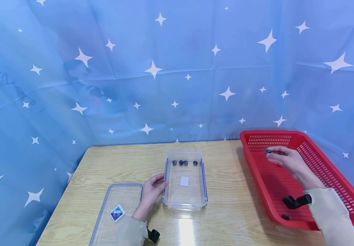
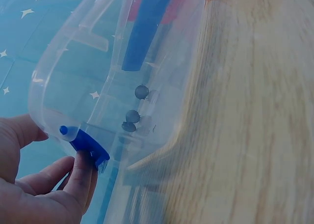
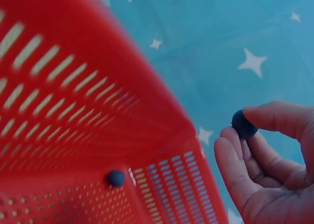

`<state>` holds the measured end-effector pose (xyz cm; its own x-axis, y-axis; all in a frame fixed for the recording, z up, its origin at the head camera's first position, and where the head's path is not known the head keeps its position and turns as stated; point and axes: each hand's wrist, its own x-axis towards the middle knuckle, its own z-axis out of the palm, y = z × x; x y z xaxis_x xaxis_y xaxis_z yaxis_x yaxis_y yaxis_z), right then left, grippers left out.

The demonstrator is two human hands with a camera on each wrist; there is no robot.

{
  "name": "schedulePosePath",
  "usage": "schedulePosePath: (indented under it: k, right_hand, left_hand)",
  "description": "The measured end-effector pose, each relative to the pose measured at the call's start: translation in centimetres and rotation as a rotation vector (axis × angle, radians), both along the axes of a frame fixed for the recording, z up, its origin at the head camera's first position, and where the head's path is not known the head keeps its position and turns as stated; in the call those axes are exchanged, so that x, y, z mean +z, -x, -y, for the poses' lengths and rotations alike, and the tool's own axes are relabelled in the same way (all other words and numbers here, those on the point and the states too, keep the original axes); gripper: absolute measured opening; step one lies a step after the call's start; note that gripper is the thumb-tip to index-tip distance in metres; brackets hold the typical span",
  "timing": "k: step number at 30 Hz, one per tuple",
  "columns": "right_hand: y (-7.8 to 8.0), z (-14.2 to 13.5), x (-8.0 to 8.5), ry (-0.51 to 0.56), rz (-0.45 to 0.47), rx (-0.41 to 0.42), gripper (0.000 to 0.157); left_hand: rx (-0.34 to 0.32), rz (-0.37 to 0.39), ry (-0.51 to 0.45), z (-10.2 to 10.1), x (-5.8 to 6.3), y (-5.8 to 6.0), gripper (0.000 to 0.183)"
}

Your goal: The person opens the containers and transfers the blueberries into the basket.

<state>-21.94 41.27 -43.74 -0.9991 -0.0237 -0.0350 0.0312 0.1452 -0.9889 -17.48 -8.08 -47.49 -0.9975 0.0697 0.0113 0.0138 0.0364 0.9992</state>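
Observation:
A blueberry [image 3: 244, 125] is pinched between the thumb and fingertips of my right hand [image 1: 290, 164], over the red basket [image 1: 258, 181]. Another blueberry [image 1: 285, 217] lies on the basket floor at its near end. My left hand [image 1: 153, 191] holds the left side of a clear plastic box [image 1: 184, 196], its thumb by the rim and its fingers at a blue latch [image 2: 88, 144]. Several blueberries [image 1: 181, 163] lie in a row toward the far end of that box.
A clear lid [image 1: 132, 194] with blue edging and a blue-and-white label [image 1: 117, 213] lies left of the box on the wooden table [image 1: 226, 191]. Behind the table hangs a blue curtain [image 1: 195, 112] with white stars. High slotted walls surround the basket's floor.

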Motion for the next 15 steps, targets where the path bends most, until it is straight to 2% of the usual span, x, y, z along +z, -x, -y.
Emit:
schedulePosePath:
  k: [2, 4, 9, 11, 15]
  right_hand:
    - [0.1, -0.8, -0.7, 0.014, -0.011, 0.014, 0.017]
    - [-0.1, -1.0, -0.8, 0.055, -0.012, 0.008, 0.017]
    - [-1.8, 0.7, 1.6, 0.179, -0.002, -0.011, 0.019]
    - [-2.4, 1.4, 2.5, 0.195, 0.009, -0.021, 0.021]
    - [-2.5, 2.5, 3.4, 0.255, -0.003, 0.005, 0.023]
  left_hand:
    - [0.001, -0.009, 0.002, 0.0, -0.1, 0.0, 0.040]
    - [0.004, -0.005, -0.002, -0.1, -0.1, 0.0, 0.039]
    - [0.009, 0.016, -0.016, -0.2, 0.1, -0.1, 0.039]
    - [0.010, 0.022, -0.019, -0.2, 0.2, -0.1, 0.038]
    - [0.012, 0.024, -0.020, -0.2, 0.3, -0.2, 0.039]
